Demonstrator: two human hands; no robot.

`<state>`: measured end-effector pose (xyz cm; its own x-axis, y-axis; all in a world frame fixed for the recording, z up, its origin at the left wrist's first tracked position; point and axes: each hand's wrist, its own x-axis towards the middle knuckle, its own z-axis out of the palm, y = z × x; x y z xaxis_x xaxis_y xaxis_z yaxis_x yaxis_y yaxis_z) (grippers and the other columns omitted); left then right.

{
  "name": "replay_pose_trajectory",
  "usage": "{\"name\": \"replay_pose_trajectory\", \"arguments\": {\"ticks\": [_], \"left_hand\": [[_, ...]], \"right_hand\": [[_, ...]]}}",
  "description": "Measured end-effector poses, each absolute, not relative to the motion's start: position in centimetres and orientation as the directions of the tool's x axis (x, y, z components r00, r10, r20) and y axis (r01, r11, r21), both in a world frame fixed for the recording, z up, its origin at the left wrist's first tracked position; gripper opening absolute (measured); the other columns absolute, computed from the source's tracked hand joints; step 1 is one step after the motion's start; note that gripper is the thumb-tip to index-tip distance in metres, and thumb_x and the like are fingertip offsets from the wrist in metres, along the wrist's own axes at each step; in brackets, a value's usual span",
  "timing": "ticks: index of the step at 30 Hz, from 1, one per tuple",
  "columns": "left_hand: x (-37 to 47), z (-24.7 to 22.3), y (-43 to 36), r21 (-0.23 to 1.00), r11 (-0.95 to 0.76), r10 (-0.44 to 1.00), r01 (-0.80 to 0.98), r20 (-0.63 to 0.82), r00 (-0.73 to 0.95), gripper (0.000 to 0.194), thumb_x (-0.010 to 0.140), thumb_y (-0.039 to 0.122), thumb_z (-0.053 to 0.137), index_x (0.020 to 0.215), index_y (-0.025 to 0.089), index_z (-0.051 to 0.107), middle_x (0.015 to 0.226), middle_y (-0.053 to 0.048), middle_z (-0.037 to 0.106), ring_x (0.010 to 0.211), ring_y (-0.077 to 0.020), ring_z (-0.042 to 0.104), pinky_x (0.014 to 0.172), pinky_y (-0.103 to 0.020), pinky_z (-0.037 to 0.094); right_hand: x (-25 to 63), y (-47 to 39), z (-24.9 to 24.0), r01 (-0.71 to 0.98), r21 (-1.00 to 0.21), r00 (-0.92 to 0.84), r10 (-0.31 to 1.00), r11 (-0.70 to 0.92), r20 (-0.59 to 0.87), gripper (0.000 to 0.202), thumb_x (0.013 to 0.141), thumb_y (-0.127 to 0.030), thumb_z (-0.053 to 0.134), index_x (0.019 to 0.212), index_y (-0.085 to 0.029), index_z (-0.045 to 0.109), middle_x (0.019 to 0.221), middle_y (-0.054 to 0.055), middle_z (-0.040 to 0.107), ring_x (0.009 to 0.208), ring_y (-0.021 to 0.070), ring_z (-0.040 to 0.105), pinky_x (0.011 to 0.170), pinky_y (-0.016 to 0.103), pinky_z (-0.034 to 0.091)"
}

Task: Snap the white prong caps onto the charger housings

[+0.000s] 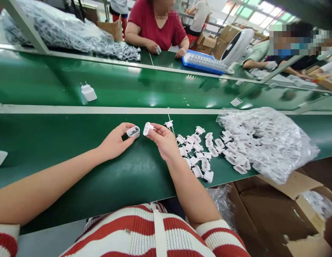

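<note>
My left hand (119, 141) is closed around a white charger housing (133, 132), whose open end faces right and shows dark parts inside. Just to its right, my right hand (163, 137) pinches a white plug cap (147, 129) with its flat face turned toward the housing. A small gap separates the two pieces. Beside my right wrist lies a loose pile of white plug caps (198, 147) on the green tabletop (123, 185). One more plug cap (169, 124) stands apart, a little behind my right hand.
A clear plastic bag (273, 142) spills plug caps at the right. Beyond a pale rail runs a green belt (123, 85) carrying a white charger (88, 92). A person in a red shirt (166, 28) sits across, near a blue tray (203, 63). Cardboard boxes (262, 210) stand below right.
</note>
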<state>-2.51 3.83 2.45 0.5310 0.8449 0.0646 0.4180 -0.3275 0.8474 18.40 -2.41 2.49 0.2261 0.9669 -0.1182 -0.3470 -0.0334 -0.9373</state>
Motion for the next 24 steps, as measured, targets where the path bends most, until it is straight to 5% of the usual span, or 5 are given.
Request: {"name": "replay_pose_trajectory", "arguments": {"ticks": [4, 6, 11, 15, 24], "left_hand": [[-3.3, 1.0, 2.3, 0.801, -0.436, 0.787, 0.41, 0.118, 0.605, 0.05, 0.091, 0.047, 0.068, 0.135, 0.023, 0.064, 0.133, -0.011, 0.072, 0.121, -0.0331, 0.065, 0.111, -0.053, 0.049], [-3.1, 0.6, 2.6, 0.805, -0.425, 0.791, 0.413, 0.11, 0.602, 0.054, 0.089, 0.05, 0.072, 0.133, 0.021, 0.066, 0.13, -0.012, 0.072, 0.118, -0.0334, 0.066, 0.108, -0.053, 0.05], [-3.0, 0.5, 3.1, 0.799, -0.474, 0.732, 0.371, 0.123, 0.669, 0.04, 0.092, 0.051, 0.069, 0.119, 0.021, 0.074, 0.107, -0.007, 0.077, 0.102, -0.0288, 0.068, 0.107, -0.05, 0.047], [-2.9, 0.5, 3.0, 0.797, -0.487, 0.723, 0.357, 0.138, 0.677, 0.04, 0.092, 0.05, 0.069, 0.117, 0.019, 0.074, 0.116, -0.009, 0.077, 0.109, -0.03, 0.067, 0.106, -0.048, 0.047], [-2.7, 0.2, 3.1, 0.791, -0.487, 0.743, 0.371, 0.153, 0.651, 0.04, 0.087, 0.054, 0.069, 0.104, 0.019, 0.076, 0.11, -0.009, 0.076, 0.109, -0.0307, 0.066, 0.101, -0.047, 0.049]], "right_hand": [[17.8, -2.9, 2.5, -0.14, -0.99, 0.235, 0.972, 0.013, -0.021, 0.049, 0.076, -0.047, 0.092, 0.116, -0.024, 0.077, 0.093, 0.0, 0.076, 0.077, 0.0135, 0.07, 0.066, 0.026, 0.059], [17.8, -3.3, 2.5, 0.077, -0.99, 0.27, 0.953, 0.118, 0.134, 0.04, 0.081, -0.04, 0.089, 0.116, -0.025, 0.076, 0.097, 0.001, 0.076, 0.082, 0.0148, 0.071, 0.069, 0.027, 0.06], [17.5, -4.4, 3.2, 0.606, -0.684, 0.012, 0.855, 0.407, 0.519, 0.02, 0.106, -0.024, 0.06, 0.117, -0.027, 0.076, 0.112, 0.006, 0.076, 0.104, 0.0196, 0.071, 0.091, 0.037, 0.062], [16.7, -4.8, 3.3, 0.719, -0.499, -0.138, 0.803, 0.484, 0.58, 0.031, 0.109, -0.018, 0.054, 0.135, -0.027, 0.067, 0.113, 0.007, 0.078, 0.102, 0.0203, 0.071, 0.093, 0.037, 0.061], [16.3, -4.7, 2.9, 0.799, -0.372, -0.199, 0.792, 0.472, 0.577, 0.022, 0.109, -0.02, 0.054, 0.124, -0.025, 0.07, 0.113, 0.009, 0.077, 0.105, 0.0238, 0.071, 0.093, 0.039, 0.056]]}}
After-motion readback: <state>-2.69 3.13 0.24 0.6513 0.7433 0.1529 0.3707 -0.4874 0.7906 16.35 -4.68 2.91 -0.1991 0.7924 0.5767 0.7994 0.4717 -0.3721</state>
